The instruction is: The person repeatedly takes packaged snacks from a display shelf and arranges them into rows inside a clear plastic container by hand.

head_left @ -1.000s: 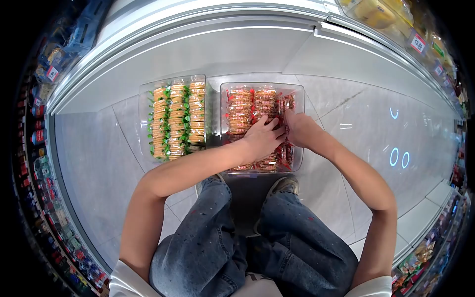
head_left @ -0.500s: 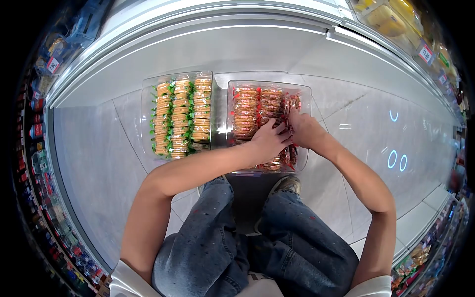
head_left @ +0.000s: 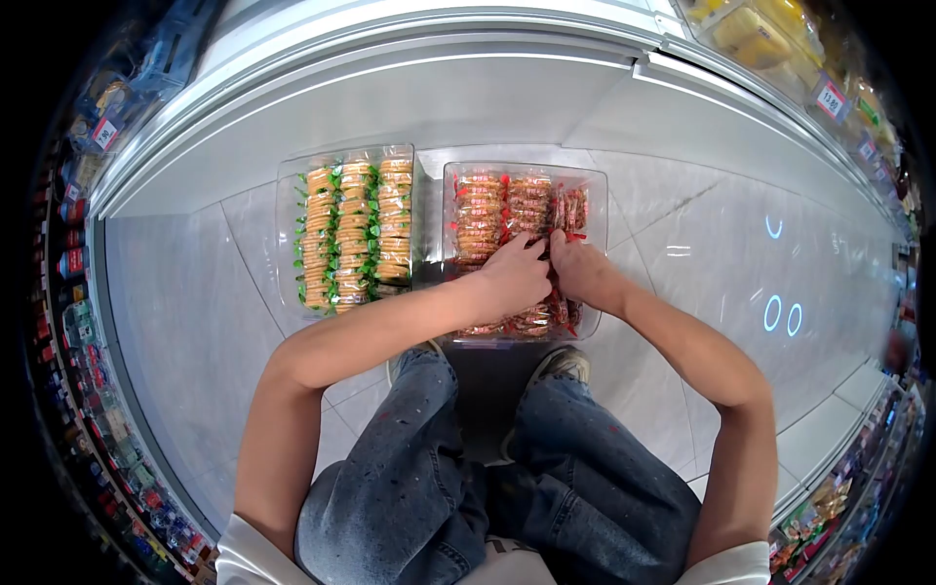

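Note:
A clear plastic box (head_left: 601,195) on the floor holds rows of red-wrapped snack packets (head_left: 480,216). My left hand (head_left: 517,276) reaches over its middle, fingers bent onto the packets; whether it grips one is hidden. Beside it on the right, my right hand (head_left: 583,273) is closed, with thumb and fingertips down at the right-hand row, on something I cannot make out. A bit of red wrapper shows by its fingertips. To the left stands a second clear box (head_left: 289,195) with three rows of biscuit packets (head_left: 353,229) in green-edged wrappers.
The white base of a shelf unit (head_left: 468,97) curves behind the boxes. Stocked shelves (head_left: 88,361) line the left edge, and bagged goods (head_left: 751,39) with price tags are at the upper right. My knees and shoes are just in front of the boxes.
My right hand has moved slightly nearer, down the right-hand row, and its fingertips are lower in the box. My left hand stays over the middle packets. The view has shifted a little.

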The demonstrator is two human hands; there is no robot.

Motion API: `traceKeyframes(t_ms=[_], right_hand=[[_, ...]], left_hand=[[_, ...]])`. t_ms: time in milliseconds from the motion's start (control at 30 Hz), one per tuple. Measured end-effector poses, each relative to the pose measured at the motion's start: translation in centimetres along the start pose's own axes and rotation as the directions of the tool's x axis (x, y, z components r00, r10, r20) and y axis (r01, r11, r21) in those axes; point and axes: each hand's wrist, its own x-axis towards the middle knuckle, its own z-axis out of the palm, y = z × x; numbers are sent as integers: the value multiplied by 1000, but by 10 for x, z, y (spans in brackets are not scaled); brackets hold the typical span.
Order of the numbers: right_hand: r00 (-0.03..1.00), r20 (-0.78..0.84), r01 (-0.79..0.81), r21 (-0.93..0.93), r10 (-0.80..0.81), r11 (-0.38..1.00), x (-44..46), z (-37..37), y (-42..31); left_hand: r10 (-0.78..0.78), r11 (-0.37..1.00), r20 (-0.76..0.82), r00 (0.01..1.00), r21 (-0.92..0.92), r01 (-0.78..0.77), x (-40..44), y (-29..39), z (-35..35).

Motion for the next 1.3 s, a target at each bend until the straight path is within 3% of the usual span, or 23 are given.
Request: traceKeyframes(t_ms=[133,233,333,433,533,633,733,833,867,933,1000,1067,1133,1200,1233,1267,1300], right_hand=[[968,238,-109,124,77,986,9,-22,2],[943,287,-216,151,166,965,7,-37,-12],[960,226,-186,69,167,980,12,-17,-4],[996,82,-28,-35,31,999,16,0,9],[991,-109,-88,-146,72,985,12,12,-2],[993,-111,-59,-296,27,953,-4,-10,-13],[996,-24,-85,-268,81,960,-4,-7,-14],[994,80,-52,-207,70,977,5,-27,-1],[991,127,-24,-170,46,985,11,-35,3],[995,73,-71,28,68,997,5,-86,-2],[993,-95,-47,161,63,986,-28,-182,-31],[910,-409,262,450,-63,854,-38,-240,-35],[772,-632,374,544,73,751,-31,-293,-54],[434,-901,517,264,17,814,16,-337,-54],[337,-941,447,175,16,877,36,-360,-62],[260,-965,403,125,18,906,61,-378,-68],[307,-951,428,103,-38,898,81,-397,-70]], left_hand=[[-28,1000,-208,978,-14,26,6,3,34],[-50,999,-251,967,-11,48,8,2,35],[-50,999,-193,980,-12,49,6,4,32],[-46,999,-178,983,-11,45,7,5,31],[-50,999,-153,987,-4,50,7,4,28],[-63,998,-201,978,-20,60,6,3,36],[-48,998,-360,932,-47,34,2,-2,39],[-55,976,-137,989,-215,24,-10,-23,-19],[-140,940,-149,979,-332,84,-23,-32,-50],[-278,871,-463,842,-491,17,-56,-48,-93],[-415,835,-751,514,-539,-112,-87,-61,-138],[-411,903,-894,180,-426,-52,-103,-87,-163],[-490,870,-869,64,-492,-14,-116,-109,-181],[-584,809,-812,6,-582,-81,-121,-126,-188],[-639,758,-769,12,-632,-161,-122,-132,-190],[-677,713,-735,28,-665,-225,-122,-135,-188],[-713,662,-699,43,-693,-286,-123,-137,-187]])
